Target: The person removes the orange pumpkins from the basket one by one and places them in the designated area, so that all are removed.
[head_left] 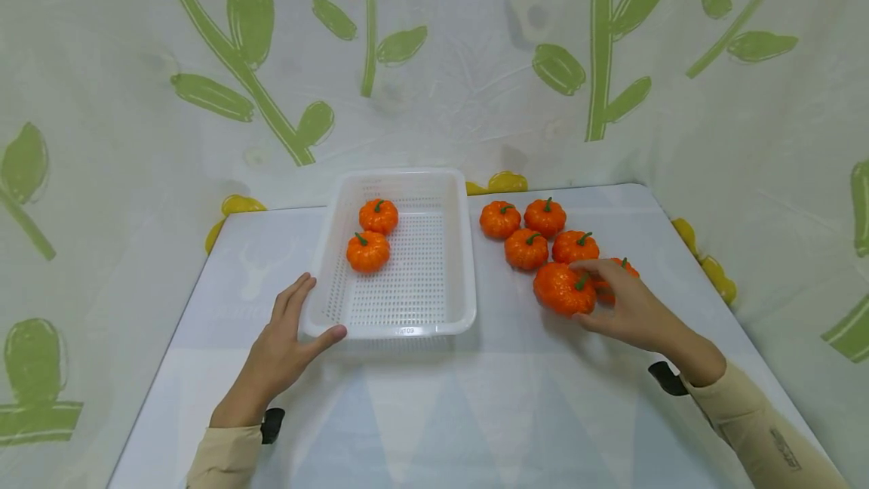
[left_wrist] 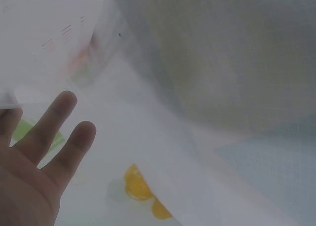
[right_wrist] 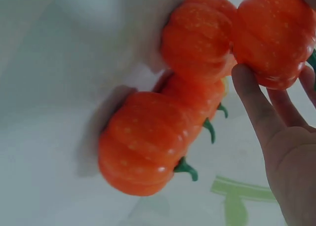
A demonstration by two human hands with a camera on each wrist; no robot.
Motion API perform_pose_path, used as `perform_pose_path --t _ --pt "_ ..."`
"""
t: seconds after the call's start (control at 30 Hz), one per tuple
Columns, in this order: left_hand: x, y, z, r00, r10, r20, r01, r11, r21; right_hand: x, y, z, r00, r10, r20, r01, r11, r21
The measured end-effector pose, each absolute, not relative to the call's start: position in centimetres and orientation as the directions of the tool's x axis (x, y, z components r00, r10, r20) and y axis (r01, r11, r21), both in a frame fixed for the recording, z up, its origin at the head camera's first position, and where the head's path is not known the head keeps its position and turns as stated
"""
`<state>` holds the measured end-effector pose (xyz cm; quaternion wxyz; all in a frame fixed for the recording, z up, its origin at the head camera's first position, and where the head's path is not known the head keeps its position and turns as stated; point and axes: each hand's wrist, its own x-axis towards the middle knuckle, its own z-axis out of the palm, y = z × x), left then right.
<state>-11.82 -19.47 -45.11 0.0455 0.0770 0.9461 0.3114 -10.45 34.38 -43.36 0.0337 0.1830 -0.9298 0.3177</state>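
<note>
My right hand point(head_left: 627, 312) grips a small orange toy pumpkin point(head_left: 560, 289) with a green stem between thumb and fingers. In the right wrist view this held pumpkin point(right_wrist: 274, 36) looks raised beside the others. Partly behind the hand is another pumpkin point(head_left: 626, 269). My left hand point(head_left: 274, 349) lies at the front left corner of a white perforated plastic basket point(head_left: 468, 278), its thumb by the front rim and its fingers extended along the left side. Inside the basket, on its left, sit two pumpkins, a rear one point(head_left: 378, 216) and a nearer one point(head_left: 368, 252).
Several more pumpkins stand close together right of the basket, among them a back left one point(head_left: 500, 219) and a back right one point(head_left: 545, 217). The white table point(head_left: 516, 413) meets a flower-printed cloth point(head_left: 462, 96) behind and at the sides.
</note>
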Motion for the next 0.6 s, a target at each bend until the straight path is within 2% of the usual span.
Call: perform_pose_path --t 0.6 --pt "-11.9 -19.5 -45.2 -0.983 0.178 -0.031 0.123 0.783 0.609 -8.1 36.0 -44.5 -0.928 -0.348 0.134 -0.350 0.689 -0.635"
